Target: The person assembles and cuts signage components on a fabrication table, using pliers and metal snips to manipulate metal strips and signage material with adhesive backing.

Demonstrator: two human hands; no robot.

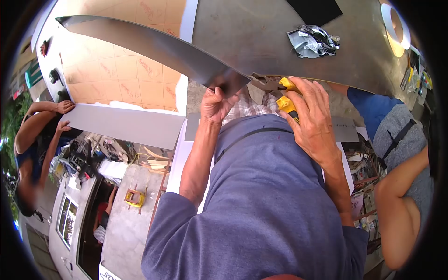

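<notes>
My left hand [217, 106] is closed around the near end of a long, curved, dark grey sheet strip [154, 39], thumb on top. The strip runs up and to the left, over a brown-papered panel. My right hand [313, 112] grips the yellow handles of a pair of pliers [269, 85], their dark jaws pointing left. The jaw tips are right at the strip's near end, close to the edge of the metal table [233, 28].
Crumpled foil [313, 41], a black sheet [317, 9] and a white roll [395, 23] lie on the metal table. At left, a person's hands [65, 107] touch a light grey strip [126, 123] beside the brown-papered panel [107, 70]. Another person [403, 126] is close at right.
</notes>
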